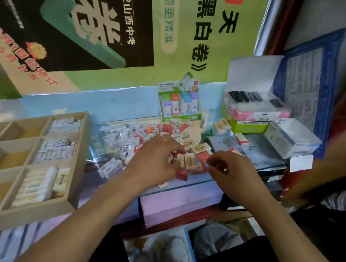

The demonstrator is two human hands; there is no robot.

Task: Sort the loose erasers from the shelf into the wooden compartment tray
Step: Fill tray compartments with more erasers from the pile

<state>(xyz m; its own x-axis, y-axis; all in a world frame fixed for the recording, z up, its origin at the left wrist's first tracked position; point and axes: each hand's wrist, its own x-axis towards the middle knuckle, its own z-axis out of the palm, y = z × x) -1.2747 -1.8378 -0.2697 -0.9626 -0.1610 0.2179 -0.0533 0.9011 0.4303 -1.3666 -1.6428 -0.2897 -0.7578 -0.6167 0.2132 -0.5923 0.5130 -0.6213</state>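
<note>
Your left hand [155,160] and right hand [229,171] both pinch cream erasers [189,161] in the loose pile [130,138] on the shelf [184,185]. The wooden tray [77,165] at left has three filled compartments.

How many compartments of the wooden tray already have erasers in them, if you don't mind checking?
3, all in the wooden tray's rightmost column: back, middle and front. The tray's left part runs out of view, so more may be hidden.

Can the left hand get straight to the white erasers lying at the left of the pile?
Probably yes. The left hand is in the pile's middle, and the white erasers lie beside it, uncovered, with nothing visible between them.
</note>
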